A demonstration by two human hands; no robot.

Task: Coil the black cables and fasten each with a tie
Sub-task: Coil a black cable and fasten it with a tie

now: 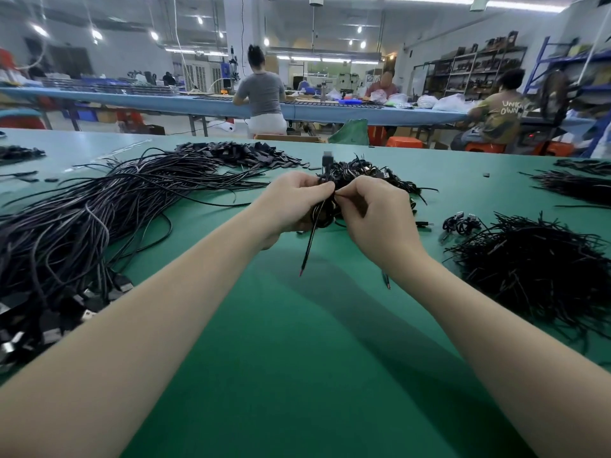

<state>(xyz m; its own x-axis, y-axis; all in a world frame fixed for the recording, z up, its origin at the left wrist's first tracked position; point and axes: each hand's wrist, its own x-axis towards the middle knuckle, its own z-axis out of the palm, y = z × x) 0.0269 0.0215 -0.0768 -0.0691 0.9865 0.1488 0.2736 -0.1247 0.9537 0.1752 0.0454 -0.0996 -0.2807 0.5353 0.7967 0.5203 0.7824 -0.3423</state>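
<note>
Both bare hands, left hand and right hand, pinch a small black coiled cable. If fingers slip, its loops could spring open before the tie holds.

Two hands are over one green surface. On it lie one big heap of loose cables, one pile of ties, one pile of coiled cables. Three people sit behind.

Only readable text I can find: white letters on the back of a seated person's olive T-shirt, far right — "UNK" over "OWN", right end cut off by folds. Nothing else legible; shelf boxes too blurred.
</note>
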